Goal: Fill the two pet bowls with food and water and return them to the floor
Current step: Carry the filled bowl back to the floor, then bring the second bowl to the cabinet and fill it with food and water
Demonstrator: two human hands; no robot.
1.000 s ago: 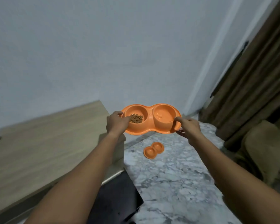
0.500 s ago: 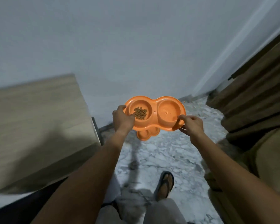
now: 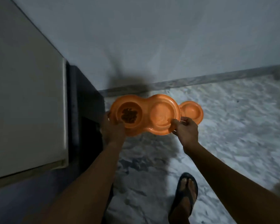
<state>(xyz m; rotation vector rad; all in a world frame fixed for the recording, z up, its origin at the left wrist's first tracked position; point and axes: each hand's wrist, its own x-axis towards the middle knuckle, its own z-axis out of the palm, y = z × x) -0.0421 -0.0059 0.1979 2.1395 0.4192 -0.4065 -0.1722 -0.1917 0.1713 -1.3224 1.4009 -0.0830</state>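
An orange double pet bowl (image 3: 146, 125) hangs level above the marble floor, held at both ends. Its left cup holds brown kibble (image 3: 128, 115); the right cup (image 3: 162, 115) looks glossy, and I cannot tell whether water is in it. My left hand (image 3: 112, 128) grips the bowl's left rim, thumb over the edge. My right hand (image 3: 185, 129) pinches the right rim. A second orange double bowl (image 3: 192, 111) lies on the floor behind the held one, mostly covered by it.
A light wooden table (image 3: 26, 97) fills the left side, its dark side panel (image 3: 81, 101) close to my left hand. The grey wall and its skirting (image 3: 200, 80) run just beyond the bowls. My sandalled foot (image 3: 185, 198) stands on the marble floor (image 3: 233, 126) below right.
My head has tipped down and I have stepped closer to the wall. The held bowl has come lower, over the second bowl on the floor. Both hands keep their grip.
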